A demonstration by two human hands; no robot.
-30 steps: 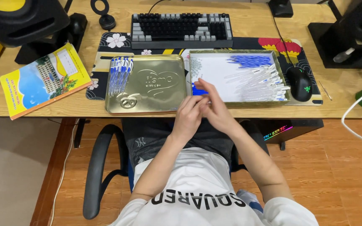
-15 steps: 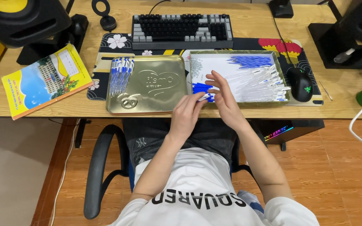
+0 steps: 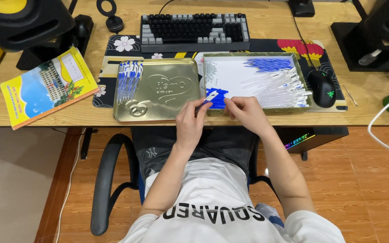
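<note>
My left hand (image 3: 190,119) holds a clear pen barrel (image 3: 206,101) pointing up and right, at the front edge of the desk. My right hand (image 3: 244,112) sits just to its right, fingers pinched near a pile of blue pen parts (image 3: 216,96) in the front left corner of a white-lined box (image 3: 253,56). Whether the right fingers hold a small part I cannot tell. The box also carries several clear barrels (image 3: 280,87) and blue refills (image 3: 266,64). A gold tin lid (image 3: 158,90) to the left bears a row of assembled blue pens (image 3: 128,78).
A keyboard (image 3: 194,28) lies behind the tin and box on a patterned desk mat (image 3: 113,49). A black mouse (image 3: 323,87) is right of the box. A yellow booklet (image 3: 46,85) lies at left, a black speaker (image 3: 23,22) behind it. Chair armrest (image 3: 109,180) below.
Both hands have moved apart slightly; the left hand now holds the clear barrel up toward the box, and the right hand has shifted right along the box's front edge.
</note>
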